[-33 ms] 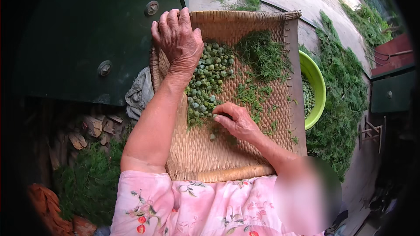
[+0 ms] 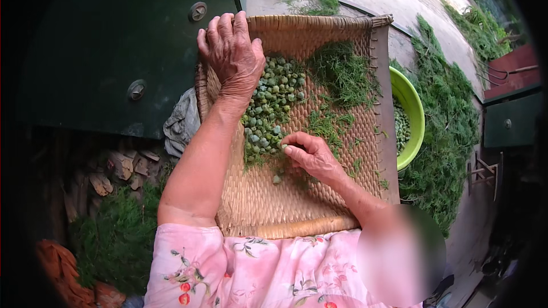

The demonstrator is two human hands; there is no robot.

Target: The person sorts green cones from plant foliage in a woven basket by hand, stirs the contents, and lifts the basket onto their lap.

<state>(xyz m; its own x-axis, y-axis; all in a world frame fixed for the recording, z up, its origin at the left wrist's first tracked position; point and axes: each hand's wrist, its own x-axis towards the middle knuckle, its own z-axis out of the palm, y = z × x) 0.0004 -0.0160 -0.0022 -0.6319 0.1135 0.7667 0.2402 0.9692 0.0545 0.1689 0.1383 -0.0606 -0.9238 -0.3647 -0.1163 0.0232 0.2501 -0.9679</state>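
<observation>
A woven winnowing basket (image 2: 319, 194) rests against my lap, tilted slightly. My left hand (image 2: 233, 51) is closed over its far left rim, fingers hooked around the edge. Small green cypress cones (image 2: 274, 88) lie heaped down the basket's left half. At the lower end of that heap, my right hand (image 2: 308, 157) pinches one green cone (image 2: 283, 146) between thumb and forefinger. A single loose cone (image 2: 277, 179) sits just below the pile. Feathery green sprigs (image 2: 342, 74) cover the far right of the weave, with smaller bits (image 2: 328, 125) scattered nearer my right hand.
A lime-green tub (image 2: 419, 117) holding more cones stands right of the basket. Cut green branches (image 2: 445, 137) are piled beyond it. To the left are a dark green door (image 2: 114, 40), a grey cloth (image 2: 182, 122) and split firewood (image 2: 120, 165).
My right hand has shifted slightly to the right and up, away from the pile, with the cone between its fingertips. My left hand stays on the rim.
</observation>
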